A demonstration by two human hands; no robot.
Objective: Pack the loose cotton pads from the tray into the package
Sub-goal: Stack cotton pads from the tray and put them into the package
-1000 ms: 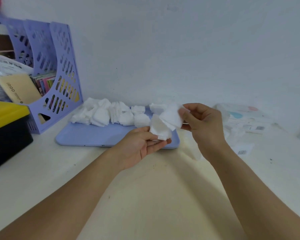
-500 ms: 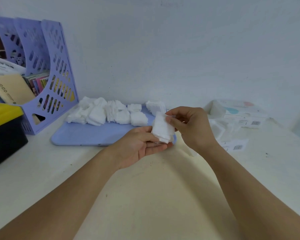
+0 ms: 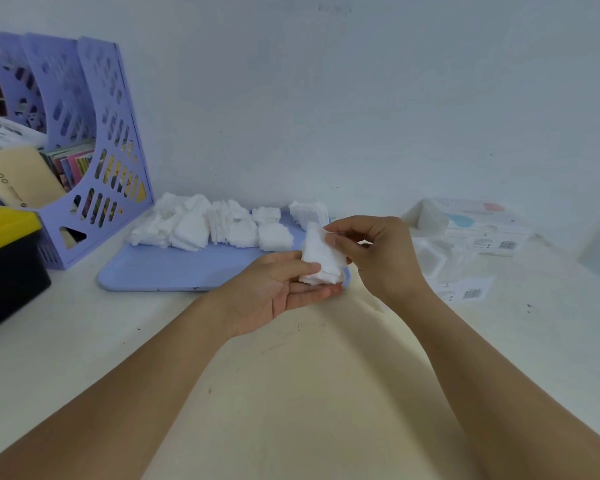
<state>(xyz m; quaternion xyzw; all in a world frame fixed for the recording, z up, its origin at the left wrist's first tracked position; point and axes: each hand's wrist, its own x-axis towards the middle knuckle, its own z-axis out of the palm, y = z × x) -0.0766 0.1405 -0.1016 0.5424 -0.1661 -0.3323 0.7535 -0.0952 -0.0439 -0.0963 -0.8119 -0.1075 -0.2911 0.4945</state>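
A small stack of white cotton pads (image 3: 321, 258) stands on edge in my left hand (image 3: 281, 289), whose thumb presses it against the fingers. My right hand (image 3: 378, 254) pinches the top of the same stack between thumb and fingertips. Both hands hover above the right end of the lilac tray (image 3: 174, 271). Several loose piles of cotton pads (image 3: 208, 226) lie along the tray's far side. The clear plastic package (image 3: 440, 251) lies open on the table to the right of my right hand, apart from it.
A lilac magazine rack (image 3: 84, 150) with papers stands at the back left. A black box with a yellow lid (image 3: 4, 261) sits at the left edge. A printed white pack (image 3: 478, 223) and a barcode label (image 3: 465, 292) lie at the right, near the wall.
My right hand brought its pad onto the stack in my left hand and now pinches the stack's top. Both hands have stayed over the tray's right end.
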